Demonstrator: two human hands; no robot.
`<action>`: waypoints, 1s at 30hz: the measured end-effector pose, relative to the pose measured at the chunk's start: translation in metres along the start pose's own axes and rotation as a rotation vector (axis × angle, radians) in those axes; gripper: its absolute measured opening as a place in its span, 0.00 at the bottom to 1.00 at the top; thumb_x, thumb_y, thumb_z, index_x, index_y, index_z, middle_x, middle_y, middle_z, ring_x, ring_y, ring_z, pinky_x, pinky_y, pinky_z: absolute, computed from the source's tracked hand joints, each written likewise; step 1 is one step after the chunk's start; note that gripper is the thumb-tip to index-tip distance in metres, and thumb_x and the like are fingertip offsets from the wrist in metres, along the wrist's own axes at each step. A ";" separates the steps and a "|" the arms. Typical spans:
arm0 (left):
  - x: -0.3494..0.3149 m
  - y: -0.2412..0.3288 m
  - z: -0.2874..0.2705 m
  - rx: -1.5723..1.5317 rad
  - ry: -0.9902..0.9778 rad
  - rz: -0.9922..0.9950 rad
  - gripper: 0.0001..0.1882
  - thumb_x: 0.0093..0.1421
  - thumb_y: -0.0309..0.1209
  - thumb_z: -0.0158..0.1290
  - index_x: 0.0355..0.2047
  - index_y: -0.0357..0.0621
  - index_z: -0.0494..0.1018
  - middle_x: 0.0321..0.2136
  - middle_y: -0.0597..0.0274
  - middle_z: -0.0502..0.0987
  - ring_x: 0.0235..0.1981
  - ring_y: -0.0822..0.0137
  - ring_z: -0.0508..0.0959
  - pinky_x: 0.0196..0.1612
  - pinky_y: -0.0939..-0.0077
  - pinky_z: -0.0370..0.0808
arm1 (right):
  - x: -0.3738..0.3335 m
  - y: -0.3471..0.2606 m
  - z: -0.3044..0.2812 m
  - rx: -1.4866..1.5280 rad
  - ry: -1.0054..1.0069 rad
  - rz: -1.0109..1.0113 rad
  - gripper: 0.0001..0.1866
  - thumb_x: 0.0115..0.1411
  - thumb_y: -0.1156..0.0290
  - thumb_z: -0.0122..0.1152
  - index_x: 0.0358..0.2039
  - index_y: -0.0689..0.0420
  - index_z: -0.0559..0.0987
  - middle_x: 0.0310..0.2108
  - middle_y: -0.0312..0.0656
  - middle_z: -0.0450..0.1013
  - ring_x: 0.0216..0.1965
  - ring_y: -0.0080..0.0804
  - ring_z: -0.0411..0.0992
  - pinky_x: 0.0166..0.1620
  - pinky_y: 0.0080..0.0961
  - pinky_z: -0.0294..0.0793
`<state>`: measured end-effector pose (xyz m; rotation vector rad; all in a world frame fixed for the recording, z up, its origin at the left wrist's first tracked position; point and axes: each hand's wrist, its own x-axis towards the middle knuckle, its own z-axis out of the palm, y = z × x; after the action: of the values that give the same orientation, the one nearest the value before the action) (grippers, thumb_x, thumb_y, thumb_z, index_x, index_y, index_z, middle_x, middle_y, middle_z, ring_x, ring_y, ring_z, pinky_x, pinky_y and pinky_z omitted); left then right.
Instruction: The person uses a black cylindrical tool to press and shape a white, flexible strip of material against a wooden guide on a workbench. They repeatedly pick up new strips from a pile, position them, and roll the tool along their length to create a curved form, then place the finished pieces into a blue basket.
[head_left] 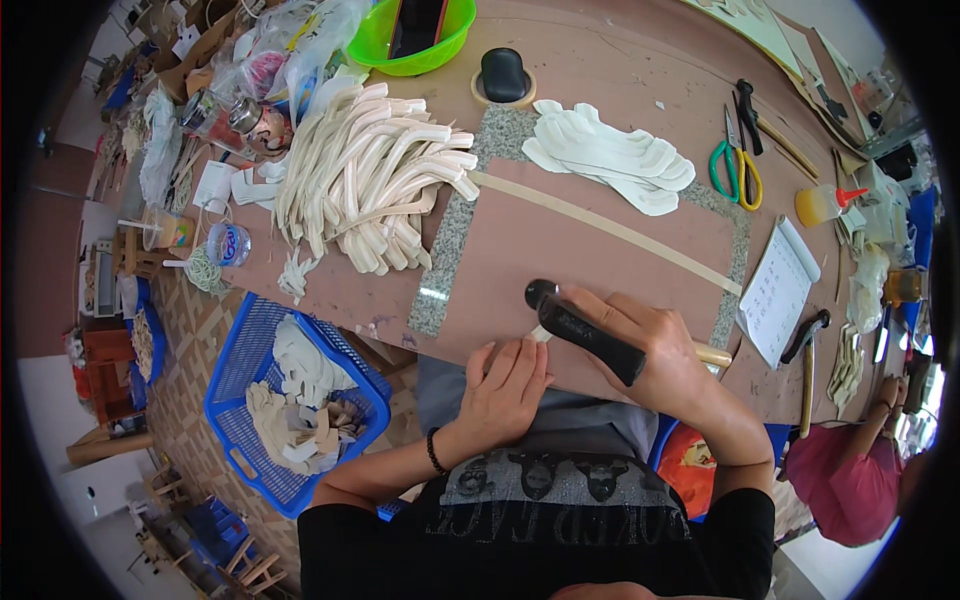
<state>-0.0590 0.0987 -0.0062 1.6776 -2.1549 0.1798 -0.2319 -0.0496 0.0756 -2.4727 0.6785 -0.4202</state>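
Note:
My right hand (665,355) is wrapped round a hammer with a black head (600,345); a bit of pale wooden handle shows past the hand. The round face of the head sits just above a small pale strip (541,334) at the near side of the brown work board (520,250). My left hand (505,390) lies at the board's near edge, its fingertips holding the strip down. Most of the strip is hidden by fingers and hammer. Left of the board lies a large pile of pale, curved strips (370,185). White curved cut pieces (610,150) are stacked at its far side.
Green-handled and yellow-handled scissors (738,170), a glue bottle (825,203), a notepad (778,290) and another hammer (807,365) lie to the right. A blue basket (235,400) of pale pieces stands at lower left. A green bowl (410,62) sits at the back; a co-worker's sleeve (845,490) shows at right.

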 end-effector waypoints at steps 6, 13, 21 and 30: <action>-0.003 0.001 0.001 -0.017 0.019 -0.004 0.23 0.58 0.36 0.60 0.49 0.32 0.78 0.44 0.54 0.77 0.48 0.59 0.76 0.56 0.54 0.67 | 0.005 -0.001 0.000 -0.041 -0.036 -0.040 0.29 0.53 0.69 0.70 0.57 0.58 0.78 0.33 0.41 0.75 0.32 0.42 0.78 0.33 0.36 0.79; 0.004 -0.002 -0.002 -0.113 0.027 -0.030 0.21 0.56 0.35 0.63 0.46 0.35 0.78 0.38 0.58 0.74 0.43 0.59 0.73 0.52 0.57 0.66 | -0.003 0.005 0.000 0.032 -0.073 0.028 0.23 0.58 0.65 0.70 0.54 0.56 0.81 0.35 0.44 0.79 0.33 0.47 0.79 0.32 0.39 0.79; 0.076 -0.010 0.015 -0.462 0.015 -0.110 0.14 0.53 0.32 0.67 0.39 0.44 0.77 0.38 0.59 0.72 0.42 0.55 0.74 0.52 0.59 0.65 | -0.042 0.030 -0.017 0.041 0.192 0.579 0.12 0.64 0.70 0.67 0.43 0.65 0.82 0.26 0.47 0.75 0.25 0.36 0.71 0.33 0.32 0.72; 0.092 -0.103 -0.048 -0.805 -0.197 -0.242 0.07 0.57 0.27 0.63 0.36 0.44 0.77 0.27 0.61 0.77 0.33 0.58 0.78 0.50 0.67 0.69 | -0.053 0.040 -0.003 0.235 0.381 0.569 0.12 0.65 0.70 0.66 0.34 0.68 0.78 0.21 0.37 0.62 0.24 0.26 0.58 0.29 0.28 0.59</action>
<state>0.0317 0.0043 0.0584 1.4597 -1.7461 -0.8379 -0.2924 -0.0509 0.0475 -1.8810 1.3520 -0.7008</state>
